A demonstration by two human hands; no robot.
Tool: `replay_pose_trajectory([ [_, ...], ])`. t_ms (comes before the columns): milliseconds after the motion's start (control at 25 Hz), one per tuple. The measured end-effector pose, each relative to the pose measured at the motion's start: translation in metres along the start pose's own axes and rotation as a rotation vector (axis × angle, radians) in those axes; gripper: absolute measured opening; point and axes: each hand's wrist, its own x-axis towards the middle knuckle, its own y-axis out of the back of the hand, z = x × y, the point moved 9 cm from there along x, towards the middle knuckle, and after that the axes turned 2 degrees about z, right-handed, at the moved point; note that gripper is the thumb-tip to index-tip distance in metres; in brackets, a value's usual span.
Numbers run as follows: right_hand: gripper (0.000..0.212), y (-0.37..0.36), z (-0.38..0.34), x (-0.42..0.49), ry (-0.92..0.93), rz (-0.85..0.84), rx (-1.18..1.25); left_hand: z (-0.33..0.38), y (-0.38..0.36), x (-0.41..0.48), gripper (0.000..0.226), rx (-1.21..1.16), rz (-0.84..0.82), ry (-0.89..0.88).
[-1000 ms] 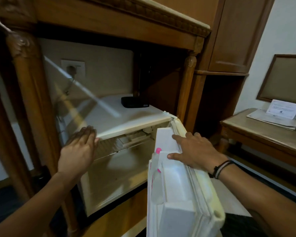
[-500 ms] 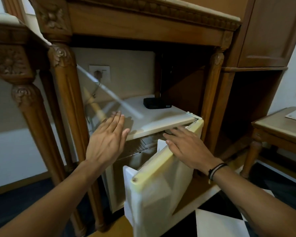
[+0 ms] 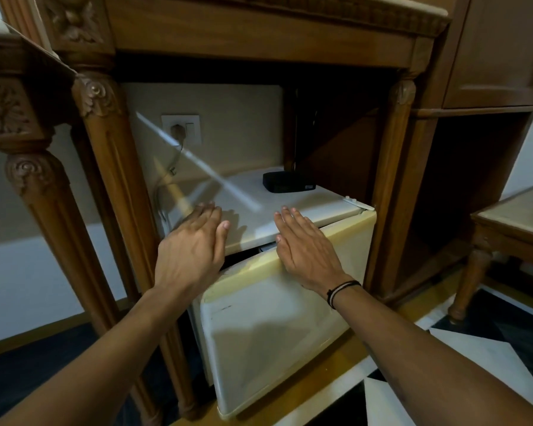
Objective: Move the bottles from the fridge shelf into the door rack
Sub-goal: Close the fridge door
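Observation:
A small white fridge (image 3: pixel 253 210) stands under a carved wooden counter. Its yellowed door (image 3: pixel 277 327) is nearly closed, with only a narrow dark gap left at the top left corner. My left hand (image 3: pixel 194 247) lies flat, fingers together, on the front left edge of the fridge top. My right hand (image 3: pixel 305 247) rests flat on the top edge of the door, a cord bracelet on its wrist. Neither hand holds anything. No bottles, shelf or door rack are visible; the door hides the inside.
A black box (image 3: pixel 288 182) sits on the fridge top at the back. A wall socket (image 3: pixel 181 129) with a plugged cable is behind. Carved wooden legs (image 3: pixel 117 186) flank the fridge closely. A wooden side table (image 3: pixel 511 222) stands at the right on tiled floor.
The fridge door has swung from wide open to almost closed, with my right hand on its top edge. My left hand moved onto the fridge top. The door rack is out of sight now.

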Motion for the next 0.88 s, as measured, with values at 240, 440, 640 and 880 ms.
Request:
replay_pose_trajectory([
  [240, 0.070, -0.012, -0.005, 0.016, -0.019, 0.015, -0.027, 0.028, -0.039, -0.016, 0.075, 0.229, -0.148, -0.109],
  [440, 0.071, -0.015, -0.006, 0.020, -0.012, 0.064, -0.041, 0.016, -0.051, -0.021, 0.074, 0.259, -0.028, -0.037],
  [640, 0.074, -0.015, -0.003, 0.010, 0.028, 0.105, -0.088, 0.016, -0.056, -0.023, 0.066, 0.281, 0.123, -0.032],
  [880, 0.080, -0.003, -0.008, 0.002, 0.005, -0.012, -0.045, 0.016, -0.054, -0.018, 0.072, 0.224, 0.024, 0.067],
])
